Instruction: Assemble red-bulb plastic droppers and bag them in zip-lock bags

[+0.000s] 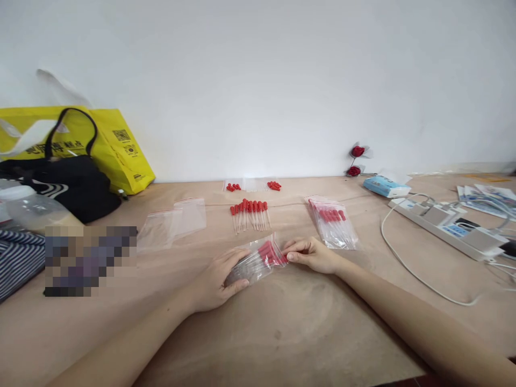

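Note:
Between my hands lies a clear zip bag holding droppers with red bulbs, its red-edged opening toward the right. My left hand grips the bag's left end between thumb and fingers. At the opening, the fingers of my right hand pinch the bag's edge by the red bulbs. Behind the bag, loose red-topped droppers lie in a row. Filled bags are stacked just beyond my right hand. Flat, clear bags rest to the left.
Small red bulbs lie on bags near the wall. A yellow bag, a black bag and a plastic bottle stand left. On the right are a tissue pack, red roses and a power strip with looping cables.

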Motion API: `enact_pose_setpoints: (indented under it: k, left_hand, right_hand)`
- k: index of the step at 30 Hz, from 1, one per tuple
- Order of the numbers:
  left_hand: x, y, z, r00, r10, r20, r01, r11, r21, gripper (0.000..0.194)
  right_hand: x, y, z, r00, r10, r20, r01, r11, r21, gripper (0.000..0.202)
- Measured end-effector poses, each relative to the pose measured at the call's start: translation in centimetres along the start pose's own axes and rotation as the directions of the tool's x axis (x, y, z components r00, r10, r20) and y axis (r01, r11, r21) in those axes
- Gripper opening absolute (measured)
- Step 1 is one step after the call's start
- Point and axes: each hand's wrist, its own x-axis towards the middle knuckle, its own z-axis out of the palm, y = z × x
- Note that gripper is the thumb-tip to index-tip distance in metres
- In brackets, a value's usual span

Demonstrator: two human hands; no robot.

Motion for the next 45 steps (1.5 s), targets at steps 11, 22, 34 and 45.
enact_pose_setpoints:
  k: [11,22,34,45]
  left_hand:
    - [0.1,0.6,-0.4,1.0,-0.007,0.004,0.007,1.0,-0.012,0.051]
    - [0.3,1.0,-0.3,0.999,0.007,-0.044,-0.008,1.0,-0.018,0.048]
    - [0.4,1.2,-0.2,0.999,-0.018,-0.04,0.019,1.0,0.017,0.047]
    - [0.3,1.1,-0.2,0.999,-0.016,-0.039,0.017,0.999,0.027,0.047]
  right_hand:
    - [-0.4,0.3,2.2,0.966,0.123,-0.229,-0.094,0.986,0.135,0.023]
    - [-0.1,0.5,2.2,0.88,0.023,-0.474,-0.088,0.989,-0.117,0.017]
    - [-0.6,0.6,3.2,0.926,0.014,-0.378,-0.058,0.993,-0.104,0.041]
    - [-0.2,-0.9,4.2,0.901,-0.014,-0.434,-0.08,0.977,-0.197,0.015]
